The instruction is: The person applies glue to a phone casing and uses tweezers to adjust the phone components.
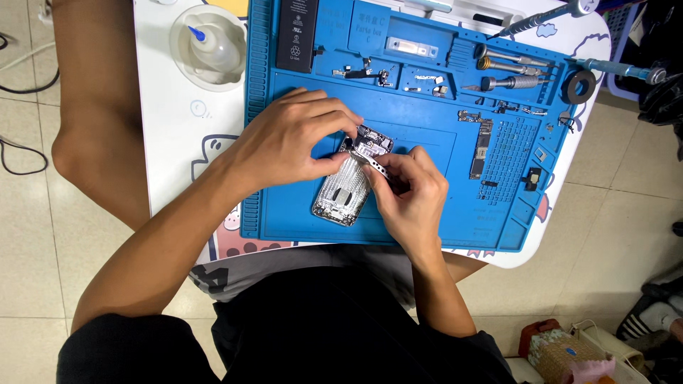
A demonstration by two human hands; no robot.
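An opened silver phone housing (346,190) lies tilted on a blue repair mat (427,213). My left hand (288,139) rests over its upper end, thumb and fingers pinching the top edge near the small camera parts. My right hand (411,190) sits at the housing's right side, fingers closed on a thin metal tool or strip (375,166) that touches the upper part of the housing. Which of the two it is stays unclear.
On the mat lie a black battery (295,34), a circuit board (481,148), several screwdrivers (509,67), a tape roll (581,86) and small loose parts. A squeeze bottle stands in a round dish (208,46) at the back left. My knee (92,135) is left of the small table.
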